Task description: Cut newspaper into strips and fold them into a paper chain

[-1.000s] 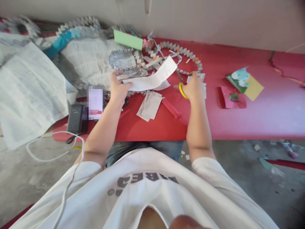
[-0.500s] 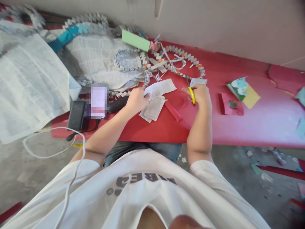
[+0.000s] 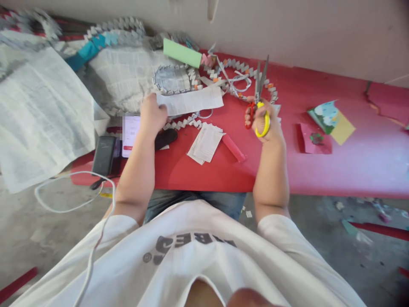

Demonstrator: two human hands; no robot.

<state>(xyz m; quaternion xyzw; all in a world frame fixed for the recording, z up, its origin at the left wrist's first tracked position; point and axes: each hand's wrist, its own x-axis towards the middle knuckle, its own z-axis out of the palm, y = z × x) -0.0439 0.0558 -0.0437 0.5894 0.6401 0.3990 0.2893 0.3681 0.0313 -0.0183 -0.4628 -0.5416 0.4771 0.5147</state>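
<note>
My left hand is closed on one end of a long printed paper strip, which stretches out to the right above the red table. In my right hand is a pair of scissors with one red and one yellow handle; the blades point away from me and stand slightly apart. Between my forearms lie several small cut paper pieces in a loose stack. A red stick-like object lies against their right side.
Folded paper chains and newspaper sheets cover the back left. A phone, a black power bank and a white cable sit at the left. Coloured cards lie to the right. A wall rises behind.
My left hand has moved left and away from me, drawing the paper strip along and showing more of its length. My right hand has turned the scissors upward, blades now in plain view.
</note>
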